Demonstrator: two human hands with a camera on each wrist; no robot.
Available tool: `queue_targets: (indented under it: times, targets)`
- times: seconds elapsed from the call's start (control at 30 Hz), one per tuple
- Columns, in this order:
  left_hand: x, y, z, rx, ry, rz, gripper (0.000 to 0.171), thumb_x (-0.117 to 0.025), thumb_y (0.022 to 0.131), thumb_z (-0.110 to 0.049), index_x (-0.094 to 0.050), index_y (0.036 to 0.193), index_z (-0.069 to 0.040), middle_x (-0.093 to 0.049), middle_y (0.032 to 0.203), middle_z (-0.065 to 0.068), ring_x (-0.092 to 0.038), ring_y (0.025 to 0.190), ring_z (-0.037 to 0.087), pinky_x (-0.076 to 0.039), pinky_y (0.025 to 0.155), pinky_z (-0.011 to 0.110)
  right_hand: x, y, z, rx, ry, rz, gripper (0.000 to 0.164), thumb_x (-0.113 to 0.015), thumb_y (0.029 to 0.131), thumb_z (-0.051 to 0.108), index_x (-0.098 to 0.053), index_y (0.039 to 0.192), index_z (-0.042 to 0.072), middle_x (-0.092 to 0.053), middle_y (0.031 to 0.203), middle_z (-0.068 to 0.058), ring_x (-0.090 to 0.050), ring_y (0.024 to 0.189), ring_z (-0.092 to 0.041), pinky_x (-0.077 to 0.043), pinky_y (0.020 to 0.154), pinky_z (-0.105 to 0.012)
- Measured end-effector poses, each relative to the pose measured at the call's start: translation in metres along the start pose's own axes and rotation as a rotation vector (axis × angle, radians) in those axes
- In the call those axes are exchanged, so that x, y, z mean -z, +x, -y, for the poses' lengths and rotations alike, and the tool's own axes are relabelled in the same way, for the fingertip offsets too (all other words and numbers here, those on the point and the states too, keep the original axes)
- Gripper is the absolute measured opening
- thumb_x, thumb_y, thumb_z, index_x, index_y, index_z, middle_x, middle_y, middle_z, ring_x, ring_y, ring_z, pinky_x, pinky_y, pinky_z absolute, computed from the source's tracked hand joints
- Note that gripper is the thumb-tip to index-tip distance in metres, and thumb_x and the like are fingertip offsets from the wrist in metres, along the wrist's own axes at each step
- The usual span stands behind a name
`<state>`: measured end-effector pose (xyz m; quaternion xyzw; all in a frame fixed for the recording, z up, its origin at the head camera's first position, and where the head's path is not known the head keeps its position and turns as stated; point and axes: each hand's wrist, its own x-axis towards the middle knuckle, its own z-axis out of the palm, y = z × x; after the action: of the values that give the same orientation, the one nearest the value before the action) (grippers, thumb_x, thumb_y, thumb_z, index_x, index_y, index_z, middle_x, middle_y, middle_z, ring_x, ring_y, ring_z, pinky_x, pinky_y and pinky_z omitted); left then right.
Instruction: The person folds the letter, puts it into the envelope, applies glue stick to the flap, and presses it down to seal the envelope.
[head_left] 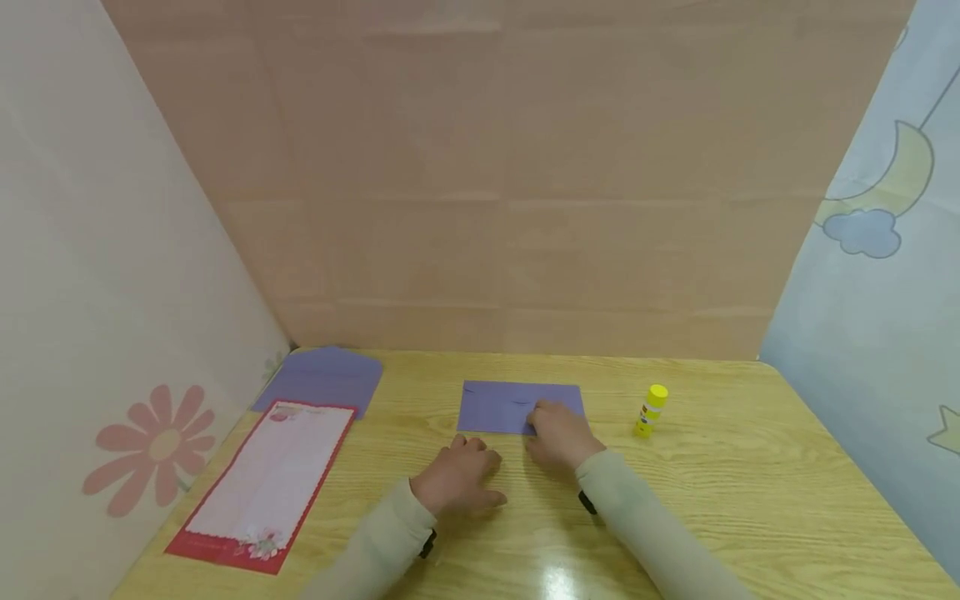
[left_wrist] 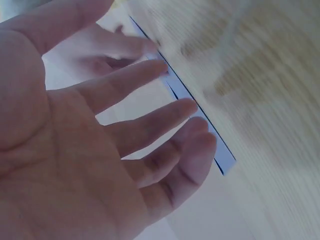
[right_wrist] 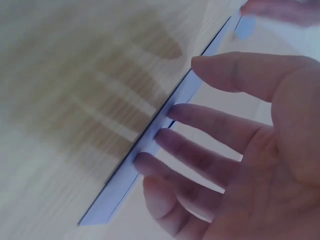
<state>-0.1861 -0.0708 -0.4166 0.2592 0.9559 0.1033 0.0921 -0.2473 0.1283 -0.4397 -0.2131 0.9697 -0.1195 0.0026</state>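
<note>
A purple envelope [head_left: 491, 407] lies flat on the wooden table in the head view, its long side running left to right. My right hand [head_left: 561, 435] rests its relaxed fingers on the right part of this envelope and covers some of it. In the right wrist view the fingertips [right_wrist: 170, 135] touch the envelope edge [right_wrist: 102, 207], with the thumb apart from the fingers. Just below the envelope's left near corner is my left hand [head_left: 459, 477], fingers loosely spread and nothing held. The left wrist view shows its palm and fingers overlapping the envelope edge [left_wrist: 226, 159].
A yellow glue stick [head_left: 651, 410] stands right of the envelope. On the left, a red-bordered sheet of letter paper [head_left: 262, 475] overlaps a second purple envelope [head_left: 322, 375] with a pointed flap. Brown paper [head_left: 510, 250] closes the back of the table [head_left: 720, 500].
</note>
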Motion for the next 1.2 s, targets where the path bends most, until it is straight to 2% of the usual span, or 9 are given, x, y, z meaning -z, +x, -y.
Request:
queue_targets:
  times: [0.23, 0.5, 0.67, 0.83, 0.93, 1.03, 1.1, 1.2]
  targets:
    - [-0.003, -0.009, -0.01, -0.062, -0.017, 0.062, 0.043, -0.077, 0.084, -0.042, -0.072, 0.118, -0.016, -0.063, 0.109, 0.0, -0.047, 0.095, 0.016, -0.044, 0.075, 0.035, -0.004, 0.018, -0.009, -0.008, 0.0, 0.046, 0.028, -0.07, 0.088, 0.014, -0.072, 0.112, 0.002, -0.061, 0.105, -0.011, -0.059, 0.1, -0.034, -0.052, 0.088, -0.049]
    - [-0.004, -0.014, -0.013, -0.097, -0.036, 0.137, 0.034, -0.078, 0.084, -0.041, -0.074, 0.112, -0.023, -0.062, 0.113, -0.005, -0.047, 0.096, 0.014, -0.044, 0.073, 0.033, -0.006, 0.027, -0.011, -0.018, -0.006, 0.071, 0.032, -0.07, 0.088, 0.016, -0.07, 0.117, 0.001, -0.061, 0.115, -0.014, -0.057, 0.107, -0.039, -0.051, 0.093, -0.052]
    - [-0.006, -0.015, -0.014, -0.104, -0.048, 0.143, 0.034, -0.078, 0.084, -0.039, -0.074, 0.114, -0.023, -0.062, 0.112, -0.006, -0.046, 0.096, 0.014, -0.044, 0.073, 0.032, -0.004, 0.033, -0.013, -0.042, 0.013, 0.103, 0.038, -0.069, 0.089, 0.018, -0.068, 0.123, 0.001, -0.06, 0.121, -0.015, -0.055, 0.115, -0.04, -0.048, 0.098, -0.053]
    - [-0.005, -0.016, -0.014, -0.124, -0.024, 0.12, 0.035, -0.078, 0.083, -0.04, -0.074, 0.113, -0.023, -0.062, 0.113, -0.004, -0.048, 0.098, 0.016, -0.046, 0.074, 0.033, -0.001, 0.037, -0.016, -0.057, 0.038, 0.124, 0.043, -0.069, 0.089, 0.018, -0.065, 0.129, 0.002, -0.059, 0.128, -0.016, -0.054, 0.121, -0.04, -0.047, 0.1, -0.053]
    - [-0.001, -0.016, -0.014, -0.117, -0.024, 0.111, 0.034, -0.078, 0.083, -0.04, -0.074, 0.113, -0.023, -0.062, 0.116, -0.003, -0.049, 0.101, 0.017, -0.048, 0.078, 0.035, 0.003, 0.037, -0.018, -0.079, 0.105, 0.098, 0.042, -0.065, 0.09, 0.012, -0.063, 0.13, 0.003, -0.059, 0.13, -0.016, -0.055, 0.122, -0.038, -0.047, 0.1, -0.052]
    - [0.003, -0.016, -0.012, -0.1, -0.062, 0.1, 0.033, -0.077, 0.085, -0.038, -0.074, 0.114, -0.021, -0.064, 0.119, -0.002, -0.051, 0.105, 0.02, -0.049, 0.083, 0.039, 0.006, 0.036, -0.019, -0.108, 0.191, 0.024, 0.037, -0.064, 0.093, 0.011, -0.062, 0.129, 0.003, -0.062, 0.129, -0.015, -0.058, 0.119, -0.035, -0.049, 0.096, -0.051]
    - [0.005, -0.016, -0.007, -0.082, -0.099, 0.084, 0.033, -0.075, 0.087, -0.036, -0.074, 0.116, -0.019, -0.064, 0.119, -0.002, -0.052, 0.108, 0.022, -0.049, 0.086, 0.042, 0.008, 0.033, -0.019, -0.129, 0.245, -0.042, 0.028, -0.065, 0.095, 0.013, -0.064, 0.122, 0.004, -0.066, 0.122, -0.013, -0.063, 0.111, -0.032, -0.052, 0.09, -0.05]
    - [0.005, -0.018, 0.006, -0.062, -0.149, 0.016, 0.031, -0.073, 0.09, -0.032, -0.073, 0.115, -0.013, -0.066, 0.118, 0.002, -0.056, 0.112, 0.027, -0.049, 0.093, 0.046, 0.01, 0.028, -0.022, -0.133, 0.293, -0.132, 0.006, -0.068, 0.095, 0.016, -0.067, 0.098, 0.011, -0.069, 0.098, -0.004, -0.065, 0.086, -0.022, -0.054, 0.072, -0.041]
